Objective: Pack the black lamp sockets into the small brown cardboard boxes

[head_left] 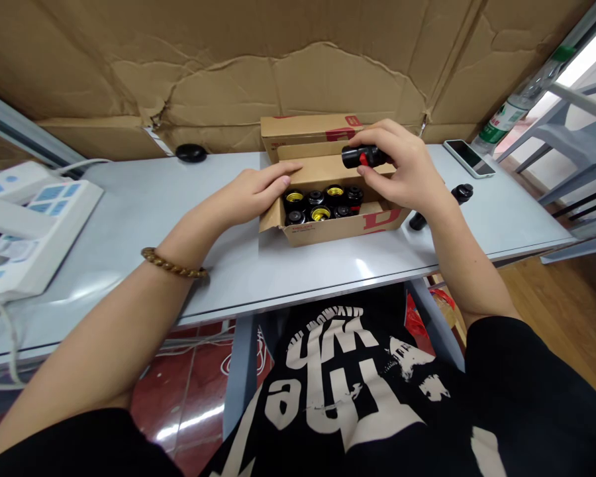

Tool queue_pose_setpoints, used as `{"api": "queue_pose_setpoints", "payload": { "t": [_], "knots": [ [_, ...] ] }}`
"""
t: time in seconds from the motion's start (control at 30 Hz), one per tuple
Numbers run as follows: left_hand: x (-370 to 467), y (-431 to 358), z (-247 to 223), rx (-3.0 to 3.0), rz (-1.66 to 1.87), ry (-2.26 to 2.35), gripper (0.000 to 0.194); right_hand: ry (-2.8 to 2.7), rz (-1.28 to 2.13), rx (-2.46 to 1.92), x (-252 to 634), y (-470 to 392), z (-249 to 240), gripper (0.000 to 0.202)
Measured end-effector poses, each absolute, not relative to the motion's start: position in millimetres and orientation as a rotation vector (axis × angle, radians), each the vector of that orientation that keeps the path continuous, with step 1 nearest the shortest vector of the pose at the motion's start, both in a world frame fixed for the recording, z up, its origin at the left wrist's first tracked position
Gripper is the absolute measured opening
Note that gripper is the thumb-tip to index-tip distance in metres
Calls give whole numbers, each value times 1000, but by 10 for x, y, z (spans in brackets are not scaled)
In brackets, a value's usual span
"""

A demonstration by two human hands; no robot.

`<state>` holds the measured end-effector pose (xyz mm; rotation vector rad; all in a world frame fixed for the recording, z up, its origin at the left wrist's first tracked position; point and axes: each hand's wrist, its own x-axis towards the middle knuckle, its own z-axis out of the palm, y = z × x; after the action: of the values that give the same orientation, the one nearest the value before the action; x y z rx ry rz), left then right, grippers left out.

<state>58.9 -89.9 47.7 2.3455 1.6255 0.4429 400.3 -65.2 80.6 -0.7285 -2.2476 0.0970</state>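
Observation:
My right hand [402, 162] pinches a black lamp socket [351, 157] with a red part, lying sideways above the right side of an open cardboard box [322, 233]. Inside the box stand several similar black sockets [315, 197]; some show yellow threaded insides, others turn their black ends up. My left hand [251, 193] grips the box at its left rear corner, fingers on the raised flap [322, 171]. Two more black pieces lie on the table behind my right forearm: one black end [463, 193] to its right, another [418, 221] to its left, partly hidden.
A second cardboard box [308, 126] sits behind the open one, against a tall cardboard sheet [218, 73]. At right are a phone [469, 159] and a plastic bottle [514, 116]. A white power strip [54, 225] with cables is at left, a black oval object [191, 153] behind.

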Motion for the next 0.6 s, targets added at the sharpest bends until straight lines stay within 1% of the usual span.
{"api": "queue_pose_setpoints", "payload": {
  "t": [0.1,0.27,0.4,0.5,0.6],
  "knots": [
    [596,-904,486,2347,435,1636,79,-2227,89,-744,4010,-640,799,27],
    [598,-907,492,2350,434,1639,78,-2228,134,-709,4030,-616,781,19],
    [592,-907,484,2344,451,1625,76,-2246,151,-716,4031,-634,779,17],
    [591,-906,478,2341,464,1626,77,-2240,135,-728,4022,-649,783,22],
    [596,-908,484,2339,453,1630,77,-2239,113,-742,4023,-657,788,32]
  ]
}}
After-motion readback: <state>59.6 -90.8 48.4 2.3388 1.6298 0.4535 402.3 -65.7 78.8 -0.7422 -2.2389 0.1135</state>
